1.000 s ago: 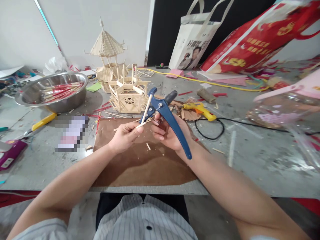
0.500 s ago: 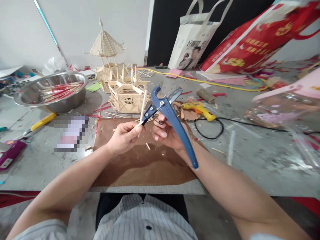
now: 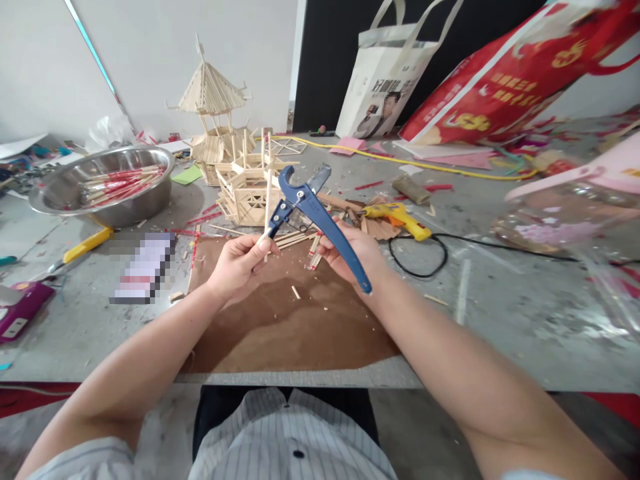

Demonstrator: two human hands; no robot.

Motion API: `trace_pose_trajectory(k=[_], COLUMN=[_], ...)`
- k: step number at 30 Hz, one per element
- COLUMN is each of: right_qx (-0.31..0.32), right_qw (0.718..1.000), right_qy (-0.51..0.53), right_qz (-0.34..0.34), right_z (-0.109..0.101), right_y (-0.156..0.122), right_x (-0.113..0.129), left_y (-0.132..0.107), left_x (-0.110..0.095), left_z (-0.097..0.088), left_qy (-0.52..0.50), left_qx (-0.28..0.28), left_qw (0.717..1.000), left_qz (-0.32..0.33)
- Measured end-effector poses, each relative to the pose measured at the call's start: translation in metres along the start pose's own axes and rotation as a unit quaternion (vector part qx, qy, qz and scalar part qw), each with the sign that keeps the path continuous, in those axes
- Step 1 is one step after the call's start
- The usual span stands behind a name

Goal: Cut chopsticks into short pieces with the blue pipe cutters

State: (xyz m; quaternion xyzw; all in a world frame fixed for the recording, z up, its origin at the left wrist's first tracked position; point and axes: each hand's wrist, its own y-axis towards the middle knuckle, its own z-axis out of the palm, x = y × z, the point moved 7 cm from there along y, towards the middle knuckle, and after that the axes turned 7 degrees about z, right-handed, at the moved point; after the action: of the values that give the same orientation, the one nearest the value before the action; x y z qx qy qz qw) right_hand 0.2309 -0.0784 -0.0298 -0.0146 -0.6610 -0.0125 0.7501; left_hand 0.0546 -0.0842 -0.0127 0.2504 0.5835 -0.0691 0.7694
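Note:
My left hand (image 3: pixel 241 267) is closed, pinching an upright wooden stick (image 3: pixel 269 200) between thumb and fingers. The same hand also grips the lower handle of a blue pipe cutter (image 3: pixel 327 223), whose jaws point up and stand open. Partly hidden behind the cutter's long upper handle, my right hand (image 3: pixel 350 250) has its fingers curled around short red-ended wooden sticks (image 3: pixel 315 252). Loose wooden sticks (image 3: pixel 295 239) lie just behind, on a brown mat (image 3: pixel 280 333). Beyond them stands a wooden-stick frame model (image 3: pixel 250 200).
A roofed stick pavilion (image 3: pixel 213 93) stands at the back. To the left are a steel bowl (image 3: pixel 50 197) of red-and-wood sticks, a yellow-handled knife (image 3: pixel 87 245) and a phone (image 3: pixel 145 267). A yellow glue gun (image 3: pixel 400 219) with black cord lies right. Bags (image 3: pixel 385 80) stand behind.
The cutter and the stick have moved left and slightly down with my left hand. My right hand has come away from the cutter, and red-ended sticks now show at its fingertips.

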Motion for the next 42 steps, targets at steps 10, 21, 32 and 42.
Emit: trace_pose_trajectory(k=[10, 21, 32, 42], right_qx=[0.190, 0.196, 0.111, 0.084], right_qw=[0.940, 0.959, 0.936, 0.955], right_qy=[0.254, 0.200, 0.306, 0.271], right_qz=[0.129, 0.046, 0.134, 0.089], right_z=[0.046, 0.046, 0.035, 0.004], right_y=[-0.038, -0.034, -0.016, -0.007], right_x=[0.010, 0.000, -0.024, 0.004], left_y=[-0.009, -0.011, -0.004, 0.001], left_x=[0.017, 0.019, 0.016, 0.006], left_z=[0.018, 0.022, 0.009, -0.002], left_qy=[-0.121, -0.147, -0.105, -0.012], left_qx=[0.043, 0.048, 0.015, -0.014], left_qw=[0.987, 0.980, 0.991, 1.000], left_qz=[-0.100, -0.124, -0.087, -0.024])
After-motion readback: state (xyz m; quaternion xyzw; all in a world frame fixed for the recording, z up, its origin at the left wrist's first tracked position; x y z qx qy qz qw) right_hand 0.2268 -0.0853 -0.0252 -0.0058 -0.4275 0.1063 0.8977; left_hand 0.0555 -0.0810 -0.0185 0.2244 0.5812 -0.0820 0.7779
